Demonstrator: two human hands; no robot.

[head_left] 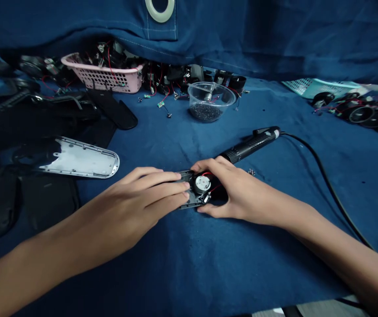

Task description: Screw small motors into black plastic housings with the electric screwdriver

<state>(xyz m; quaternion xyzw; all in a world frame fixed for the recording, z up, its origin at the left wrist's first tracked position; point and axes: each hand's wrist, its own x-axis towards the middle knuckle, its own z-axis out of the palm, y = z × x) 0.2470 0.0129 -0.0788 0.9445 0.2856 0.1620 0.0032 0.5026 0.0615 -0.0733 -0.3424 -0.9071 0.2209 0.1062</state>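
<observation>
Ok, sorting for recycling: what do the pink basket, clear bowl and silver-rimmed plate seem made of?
The pink basket looks like matte moulded plastic, with lattice walls. The clear bowl seems glossy plastic, perhaps glass. The plate looks metal, its rim shining; the pale face could be coating.

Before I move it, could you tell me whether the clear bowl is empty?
Not empty: the bowl holds a heap of small dark pieces.

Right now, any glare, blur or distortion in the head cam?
Head view: light is dim and even, with only a pale sheen on the metal plate; the motor between the left hand and right hand looks sharp; wide-lens stretching shows in the forearms toward the lower corners.
</observation>
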